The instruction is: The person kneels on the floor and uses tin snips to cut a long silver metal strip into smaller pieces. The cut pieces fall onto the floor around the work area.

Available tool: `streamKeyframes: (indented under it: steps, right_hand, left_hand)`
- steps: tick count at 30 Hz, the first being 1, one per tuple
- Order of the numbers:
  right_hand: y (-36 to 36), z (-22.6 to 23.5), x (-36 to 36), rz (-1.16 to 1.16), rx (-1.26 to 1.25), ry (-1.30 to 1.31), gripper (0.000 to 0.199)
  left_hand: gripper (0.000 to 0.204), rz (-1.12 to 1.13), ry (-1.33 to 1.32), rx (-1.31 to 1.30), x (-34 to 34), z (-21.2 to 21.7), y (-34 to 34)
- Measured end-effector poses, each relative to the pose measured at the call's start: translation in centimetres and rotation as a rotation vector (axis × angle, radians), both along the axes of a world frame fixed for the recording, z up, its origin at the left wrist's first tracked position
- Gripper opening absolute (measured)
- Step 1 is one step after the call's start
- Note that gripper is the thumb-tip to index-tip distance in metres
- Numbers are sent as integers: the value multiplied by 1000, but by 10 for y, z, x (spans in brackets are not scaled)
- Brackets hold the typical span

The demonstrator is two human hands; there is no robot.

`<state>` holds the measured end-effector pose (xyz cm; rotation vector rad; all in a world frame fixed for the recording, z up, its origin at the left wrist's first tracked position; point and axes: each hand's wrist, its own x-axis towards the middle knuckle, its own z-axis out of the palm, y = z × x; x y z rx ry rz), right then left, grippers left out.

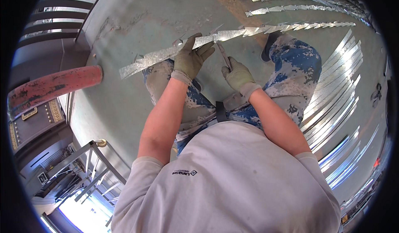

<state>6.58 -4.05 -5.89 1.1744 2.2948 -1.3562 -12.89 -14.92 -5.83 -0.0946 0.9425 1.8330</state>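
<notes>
A long galvanized metal strip (160,56) with pointed, barb-like teeth runs across in front of me, from the left up to the far right. My left hand (189,61), in a pale green work glove, grips it left of its middle, fingers over and beside it. My right hand (240,76), gloved alike, is closed round a slim metal hand tool (223,55). The tool's far end reaches the strip's lower edge, just right of my left hand. Its exact kind does not show. My knees in camouflage trousers (291,73) lie on both sides, under the strip.
More toothed strips (286,9) lie at the far right on the grey-green floor (137,33). A fanned stack of shiny flat strips (332,96) lies to my right. On the left stand a worn red pipe (56,87), a dark slatted frame (62,14) and a grey metal rack (93,162).
</notes>
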Motion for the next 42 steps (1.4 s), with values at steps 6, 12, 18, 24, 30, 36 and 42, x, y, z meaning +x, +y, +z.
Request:
streamKeyframes:
  steps: [6,12,18,24,30,36,42]
  right_hand:
    - [-9,20,4,-139,-293,204,71]
    - [-2,34,-3,20,-106,-27,69]
    - [-16,29,-26,70,153,-310,82]
    - [3,31,-9,62,122,-159,64]
    - [16,36,0,61,145,-92,64]
    - [38,34,12,46,198,-174,62]
    - [54,10,20,84,182,-183,60]
  left_hand:
    - [37,1,38,-3,2,2,1]
    - [36,12,10,-28,5,-4,0]
    - [35,31,27,-13,2,-10,7]
    - [36,30,-4,-77,3,-7,8]
    - [41,57,30,-20,-4,3,-22]
    - [48,100,48,10,-2,31,-49]
    - [54,113,54,-130,-6,20,-38]
